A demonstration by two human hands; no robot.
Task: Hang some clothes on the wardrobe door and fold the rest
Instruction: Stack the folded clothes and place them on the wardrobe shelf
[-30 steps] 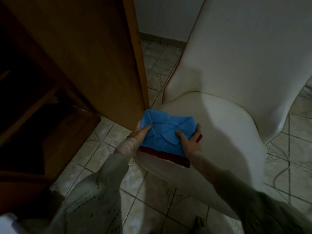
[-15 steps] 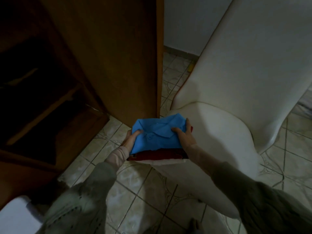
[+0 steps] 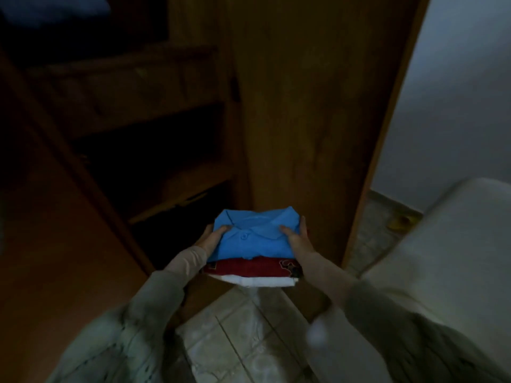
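Head view: a folded stack (image 3: 253, 254) is carried at centre frame, before the open wardrobe (image 3: 154, 150).
It is clasped by left hand (image 3: 211, 239) and right hand (image 3: 297, 239), thumbs on top. Folding appears done; shelving seems left. No hung clothes are visible on the wardrobe door (image 3: 312, 106).

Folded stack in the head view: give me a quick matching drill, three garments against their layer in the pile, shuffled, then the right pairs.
Things:
1. blue polo shirt
2. dark red garment
3. white garment

Places:
A. bottom of the stack
B. top of the stack, under both thumbs
C. middle layer

Pairs: 1-B, 2-C, 3-A.

The left hand and right hand hold the stack at its sides, in front of the open wardrobe.
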